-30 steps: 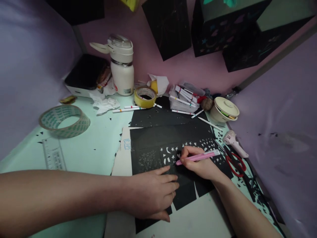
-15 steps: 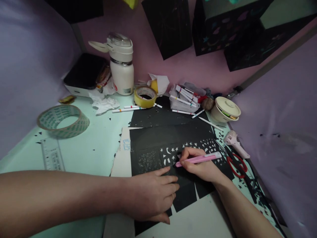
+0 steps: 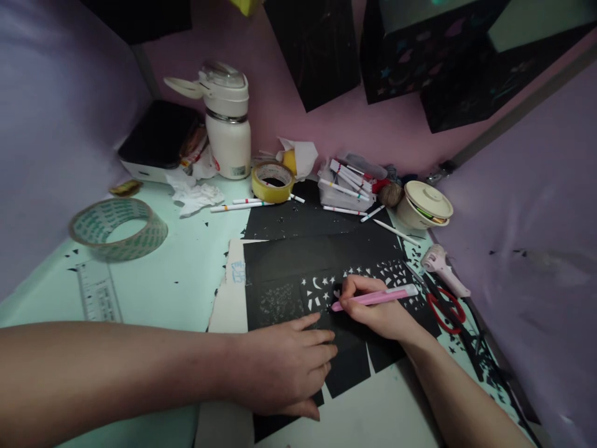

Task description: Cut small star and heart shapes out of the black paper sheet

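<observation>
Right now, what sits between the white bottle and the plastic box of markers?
In the head view, between bottle and box: mainly a yellow tape roll and, behind it, white paper with something yellow.

My pink pen (image 3: 387, 295), one end pale, slants low over the black paper (image 3: 291, 258), which I see lying flat, dotted with pale stars and a crescent.

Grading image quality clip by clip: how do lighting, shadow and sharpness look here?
Head view: dim, the black box with coloured shapes losing detail. Head view: soft shadow on the flat white board beside the right forearm. Head view: bare left hand and bare right hand fairly sharp, print on the clear plastic ruler unreadable.
</observation>
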`<state>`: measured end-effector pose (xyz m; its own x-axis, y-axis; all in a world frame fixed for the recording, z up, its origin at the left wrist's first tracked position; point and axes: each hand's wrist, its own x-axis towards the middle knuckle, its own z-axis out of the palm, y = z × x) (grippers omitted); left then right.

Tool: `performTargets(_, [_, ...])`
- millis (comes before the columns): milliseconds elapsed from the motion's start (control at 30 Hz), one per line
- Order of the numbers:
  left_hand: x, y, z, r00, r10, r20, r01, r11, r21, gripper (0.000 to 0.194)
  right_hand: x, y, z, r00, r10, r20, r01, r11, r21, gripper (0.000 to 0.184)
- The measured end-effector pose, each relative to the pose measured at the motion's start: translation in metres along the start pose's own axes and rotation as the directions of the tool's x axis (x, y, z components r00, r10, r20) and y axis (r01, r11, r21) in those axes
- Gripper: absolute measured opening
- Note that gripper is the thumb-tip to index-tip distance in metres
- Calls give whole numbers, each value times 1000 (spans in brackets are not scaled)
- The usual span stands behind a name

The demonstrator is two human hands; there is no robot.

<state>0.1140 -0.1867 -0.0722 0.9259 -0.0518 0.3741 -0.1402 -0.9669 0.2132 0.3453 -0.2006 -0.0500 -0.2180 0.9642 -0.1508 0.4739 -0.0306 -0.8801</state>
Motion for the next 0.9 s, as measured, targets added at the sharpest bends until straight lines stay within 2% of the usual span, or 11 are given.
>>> performTargets(300, [0,0,-1,1000,1,23,-1,1000,-1,48,0,1,-2,999,12,29,-11,999,-32,10])
performTargets(500, [0,0,-1,1000,3,22,-2,1000,-13,47,-1,0,-3,998,32,47,-33,999,18,9])
performTargets(667, [1,0,0,1000,9,1,-9,1000,-9,46,1,3,-4,1000,29,2,-29,998,50,11])
performTargets(800, [0,0,0,1000,10,2,-10,1000,-10,45,-2,8,-3,994,43,-96,-24,982,187,6])
performTargets(900, [0,0,0,1000,6,11,-6,1000,-11,45,-10,7,2,987,40,-156,-1,971,241,21])
